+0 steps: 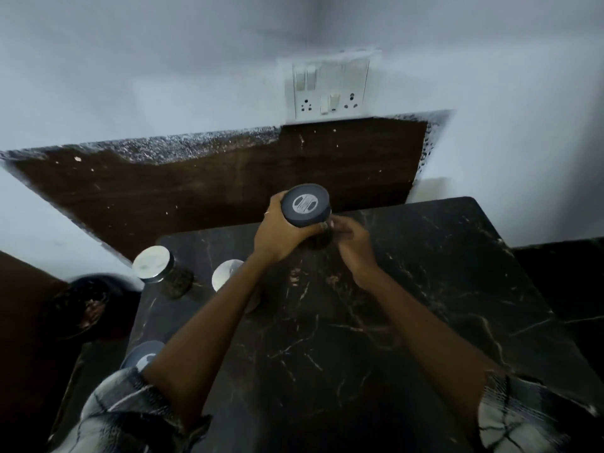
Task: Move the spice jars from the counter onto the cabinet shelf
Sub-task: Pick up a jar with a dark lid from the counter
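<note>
- Head view showed the left hand wrapped round a dark-lidded spice jar, its fingers curled on the far side and the thumb near the lid's lower rim; that grip looked meant to carry the jar's weight for the lift off the table.
- The right hand sat at the jar's right side, fingertips touching just under the lid, apparently steadying it; whether those fingers truly gripped or only rested there could not be told.
- The jar stood upright near the table's back edge, and whether its base was clear of the surface could not be told.
- A round pale sticker lay centred on the lid; its print was too blurred to read, and no brand was legible.
- Three more jars waited at the left: a silver-lidded jar, a second silver-lidded jar partly behind the left forearm, and a grey-lidded jar by the sleeve, probably left there for later trips.
- A switch and socket plate hung on the wall; no cabinet shelf was in view.
</note>
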{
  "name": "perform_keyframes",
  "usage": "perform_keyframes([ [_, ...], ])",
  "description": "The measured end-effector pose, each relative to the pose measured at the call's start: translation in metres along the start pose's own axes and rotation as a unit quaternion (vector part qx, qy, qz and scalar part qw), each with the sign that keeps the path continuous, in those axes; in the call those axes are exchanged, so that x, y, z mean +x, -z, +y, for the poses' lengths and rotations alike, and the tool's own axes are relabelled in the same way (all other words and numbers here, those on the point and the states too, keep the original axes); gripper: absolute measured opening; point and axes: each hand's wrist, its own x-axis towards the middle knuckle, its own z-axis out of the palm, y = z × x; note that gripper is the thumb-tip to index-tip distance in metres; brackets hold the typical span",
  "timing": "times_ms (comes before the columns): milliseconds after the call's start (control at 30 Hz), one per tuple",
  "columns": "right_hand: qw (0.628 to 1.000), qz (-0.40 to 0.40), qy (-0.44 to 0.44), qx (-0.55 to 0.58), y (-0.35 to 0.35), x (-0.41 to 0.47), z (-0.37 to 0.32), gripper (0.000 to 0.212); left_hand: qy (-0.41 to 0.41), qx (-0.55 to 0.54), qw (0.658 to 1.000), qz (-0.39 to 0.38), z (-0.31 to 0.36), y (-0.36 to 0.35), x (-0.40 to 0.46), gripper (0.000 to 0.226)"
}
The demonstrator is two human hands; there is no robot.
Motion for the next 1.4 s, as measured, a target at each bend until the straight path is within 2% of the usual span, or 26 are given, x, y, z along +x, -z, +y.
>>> perform_keyframes([
  [133,0.992,0.02,-0.013,0.124,0.018,-0.006,-0.063,0.028,-0.052,-0.009,0.999,0.001,0.052,0.035,0.006,0.092],
  [233,0.978,-0.001,-0.019,0.209,0.03,-0.019,-0.107,0.021,-0.1,-0.043,0.994,0.006,0.099,0.061,0.002,0.082],
  [333,0.947,-0.052,-0.021,0.316,0.039,-0.035,-0.14,0.019,-0.137,-0.051,0.989,0.0,0.144,0.084,-0.009,0.07],
  [467,0.888,-0.123,-0.036,0.442,0.045,-0.06,-0.176,0.018,-0.162,-0.091,0.983,-0.002,0.192,0.107,-0.03,0.052],
  [533,0.863,-0.176,-0.031,0.472,0.048,-0.072,-0.191,0.025,-0.17,-0.123,0.978,-0.01,0.212,0.116,-0.041,0.047],
  [700,0.789,-0.352,-0.001,0.503,0.051,-0.1,-0.224,0.069,-0.205,-0.197,0.958,-0.033,0.251,0.132,-0.063,0.043],
  [800,0.762,-0.382,0.024,0.522,0.051,-0.113,-0.241,0.077,-0.214,-0.227,0.949,-0.047,0.264,0.136,-0.07,0.053],
  [900,0.763,-0.349,0.067,0.54,0.051,-0.125,-0.254,0.076,-0.209,-0.255,0.942,-0.058,0.269,0.139,-0.074,0.058],
  [1033,0.792,-0.261,0.161,0.528,0.05,-0.135,-0.266,0.075,-0.208,-0.263,0.94,-0.065,0.27,0.14,-0.077,0.058],
  [1133,0.841,-0.17,0.233,0.457,0.049,-0.139,-0.27,0.063,-0.214,-0.264,0.938,-0.07,0.268,0.139,-0.079,0.056],
  [1267,0.882,-0.032,0.335,0.329,0.048,-0.146,-0.274,0.075,-0.224,-0.272,0.932,-0.08,0.271,0.139,-0.08,0.052],
  [1400,0.866,0.041,0.423,0.263,0.044,-0.148,-0.274,0.072,-0.235,-0.272,0.929,-0.086,0.275,0.136,-0.081,0.051],
])
